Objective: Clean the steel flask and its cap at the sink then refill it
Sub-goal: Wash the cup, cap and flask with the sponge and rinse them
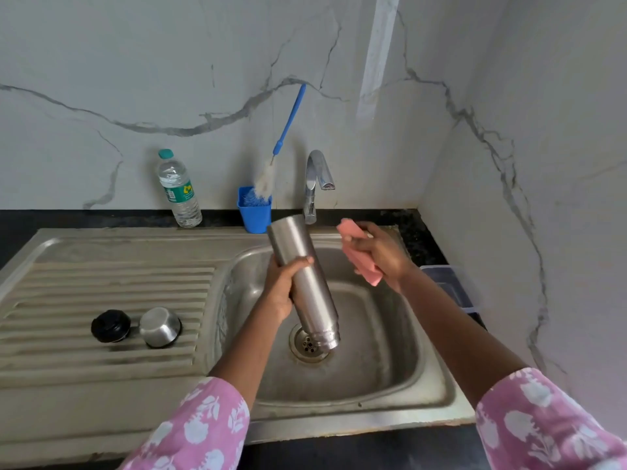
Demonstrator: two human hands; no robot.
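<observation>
The steel flask (307, 283) is held inverted over the sink (373, 334), mouth above the drain (307, 344), gripped around its body by the left hand (283, 290). A pink sponge (359, 252) is clasped in the right hand (383, 256). The steel cap (159, 327) and black stopper (110, 326) are set on the drainboard (68, 283).

Mouth of the flask (305, 283) faces down into the sink (339, 415); opening not visible. Its neck covers part of the drain (304, 349). Fingers of the left hand (281, 290) hidden behind the flask, thumb only showing. Part of the sponge (359, 257) lost under the right hand (385, 256). Foot of the tap (314, 184) masked by the flask's upturned end. Label print on the water bottle (178, 191) too small to read. Clear container (451, 286) at the right edge of the counter (417, 239), partly behind the forearm; contents unclear. Both sleeves (203, 429) cut by the bottom edge.
</observation>
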